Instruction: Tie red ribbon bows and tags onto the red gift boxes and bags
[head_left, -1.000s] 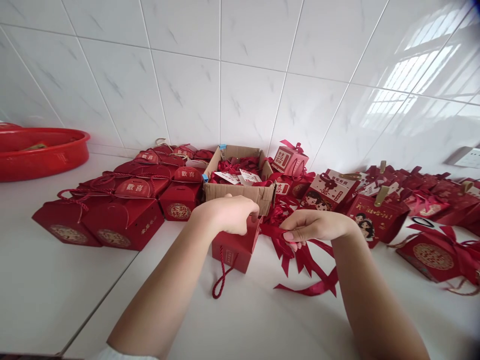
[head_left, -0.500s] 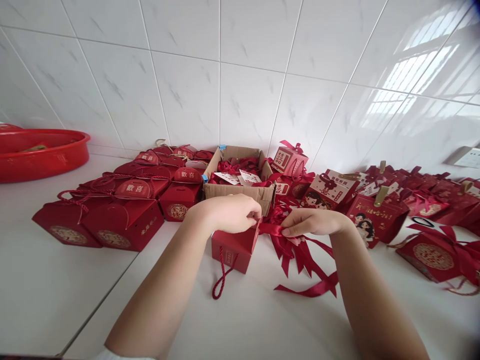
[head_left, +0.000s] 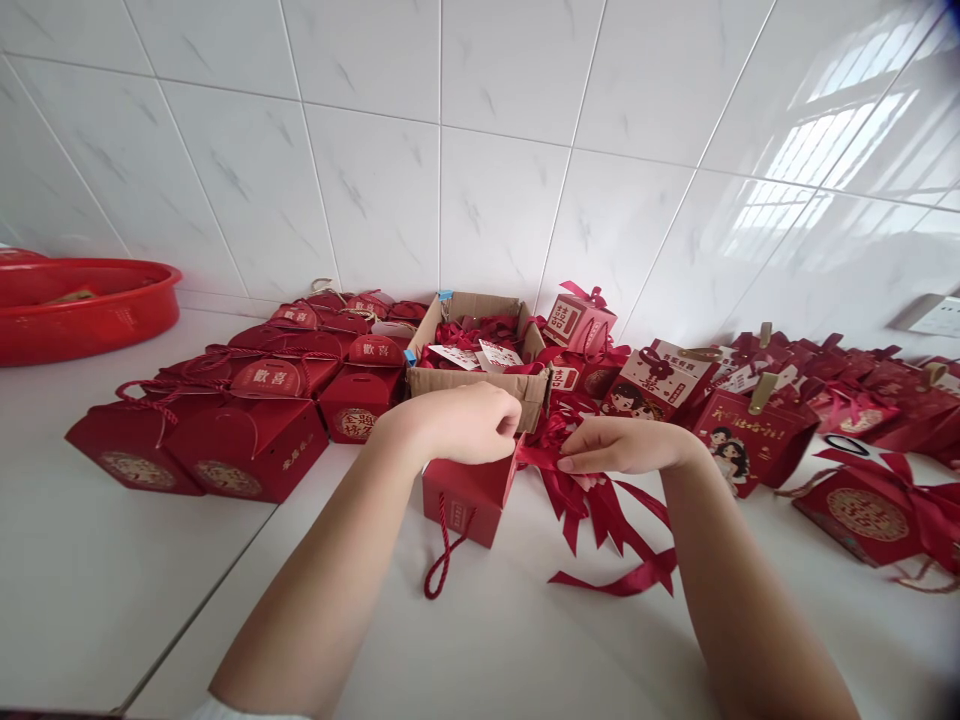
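A small red gift box [head_left: 469,495] with a twisted cord handle [head_left: 442,560] stands on the white counter between my arms. My left hand [head_left: 472,425] is closed over its top with curled fingers; the fingertips are hidden behind the hand. At the box's right edge, my right hand [head_left: 611,447] pinches a red satin ribbon [head_left: 540,456] between thumb and fingers. Below and behind that hand lies a bunch of more red ribbons [head_left: 592,510], with one loose tail [head_left: 622,580] stretched out on the counter.
Several red gift boxes [head_left: 247,450] stand packed together at left. An open cardboard box [head_left: 480,385] behind my hands holds ribbons and cards. More decorated gift boxes [head_left: 750,430] crowd the right side. A red basin [head_left: 90,310] sits far left, against a tiled wall [head_left: 360,190].
My right hand has shifted very slightly left along the ribbon, towards the box. My left hand and the gift box stay nearly still.
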